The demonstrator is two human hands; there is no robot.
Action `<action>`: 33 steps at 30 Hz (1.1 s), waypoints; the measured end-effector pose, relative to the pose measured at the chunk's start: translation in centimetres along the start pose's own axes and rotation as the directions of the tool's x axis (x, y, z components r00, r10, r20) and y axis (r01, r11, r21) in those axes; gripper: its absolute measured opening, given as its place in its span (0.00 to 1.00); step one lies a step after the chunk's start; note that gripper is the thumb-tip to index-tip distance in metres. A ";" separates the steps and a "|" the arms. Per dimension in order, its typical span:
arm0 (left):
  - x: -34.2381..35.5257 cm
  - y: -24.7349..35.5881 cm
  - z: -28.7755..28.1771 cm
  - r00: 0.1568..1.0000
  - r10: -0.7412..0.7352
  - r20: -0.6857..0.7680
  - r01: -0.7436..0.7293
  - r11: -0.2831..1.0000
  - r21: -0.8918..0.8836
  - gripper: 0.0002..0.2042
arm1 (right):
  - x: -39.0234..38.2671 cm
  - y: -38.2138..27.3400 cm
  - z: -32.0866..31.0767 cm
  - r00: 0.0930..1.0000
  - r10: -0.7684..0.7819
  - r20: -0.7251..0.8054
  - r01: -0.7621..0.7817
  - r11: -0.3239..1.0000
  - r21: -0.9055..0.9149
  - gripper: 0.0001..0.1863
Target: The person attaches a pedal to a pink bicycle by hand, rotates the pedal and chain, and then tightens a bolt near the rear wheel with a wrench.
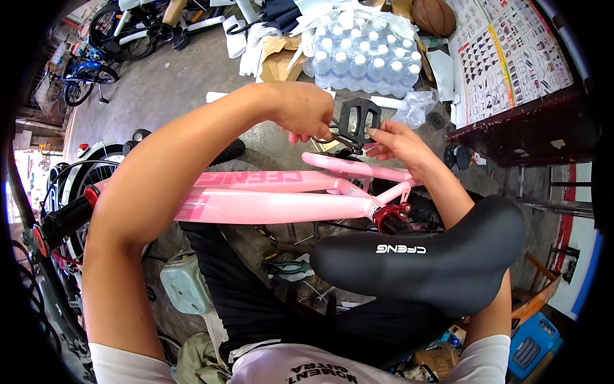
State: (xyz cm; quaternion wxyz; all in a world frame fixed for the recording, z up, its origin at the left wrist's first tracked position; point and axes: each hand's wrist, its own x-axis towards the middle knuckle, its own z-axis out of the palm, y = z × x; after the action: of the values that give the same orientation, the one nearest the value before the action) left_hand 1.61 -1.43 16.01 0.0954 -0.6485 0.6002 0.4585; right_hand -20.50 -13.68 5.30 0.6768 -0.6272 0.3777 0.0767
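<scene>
A black platform pedal [360,121] stands up on the far side of a pink bicycle frame [288,206]. My left hand [304,114] is closed in a fist around a slim metal wrench [325,139], mostly covered by the fingers, whose end reaches the pedal's axle. From the other side, my right hand [398,144] pinches the pedal's edge, thumb on the pedal and fingers curled below it. The frame lies across in front of my legs. A black saddle [422,269] sits over my right forearm, close to a red seat clamp [391,217].
Shrink-wrapped water bottles [364,61] and cardboard [281,59] lie beyond the hands. Other bicycles [83,77] stand at far left. Pliers [288,266] and loose tools lie on the floor beneath the frame. A printed chart [511,57] covers a surface at right, near a blue case [534,345].
</scene>
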 end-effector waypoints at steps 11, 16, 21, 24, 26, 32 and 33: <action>0.6 0.0 1.1 0.997 0.081 0.005 -0.080 0.988 -0.130 0.14 | -0.2 -0.6 0.3 1.000 -0.002 0.008 0.003 1.000 -0.025 0.17; 1.3 -0.8 2.4 0.998 0.057 0.007 -0.058 0.986 0.157 0.12 | 0.0 -0.3 0.1 1.000 -0.005 0.001 0.005 0.998 -0.063 0.17; 1.4 -0.4 2.5 0.980 0.178 -0.092 -0.179 0.984 -0.003 0.11 | -0.2 0.2 -0.2 1.000 -0.001 0.011 0.002 0.999 -0.042 0.17; 1.5 -1.8 3.5 0.983 0.122 -0.140 -0.098 0.981 0.167 0.12 | -0.3 -0.4 0.3 1.000 -0.017 0.022 0.018 0.998 -0.059 0.17; 1.3 -0.9 3.0 0.984 0.134 -0.114 -0.116 0.982 0.148 0.11 | -0.8 -0.4 -0.1 1.000 0.004 0.010 -0.003 0.997 -0.079 0.17; 1.4 -1.8 3.9 0.985 0.113 -0.132 -0.106 0.992 0.064 0.10 | -0.6 -0.6 0.4 0.999 -0.023 0.038 0.025 0.999 -0.042 0.16; 1.5 -2.0 4.3 0.975 0.137 -0.177 -0.111 0.982 0.150 0.10 | -1.0 -1.0 0.5 1.000 -0.019 0.024 0.020 0.998 -0.057 0.17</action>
State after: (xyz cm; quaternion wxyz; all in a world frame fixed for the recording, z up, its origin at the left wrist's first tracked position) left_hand 1.07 0.97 11.73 0.0550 -0.6416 0.6764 0.3575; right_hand -20.42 -13.03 6.67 0.6636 -0.6491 0.3613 0.0879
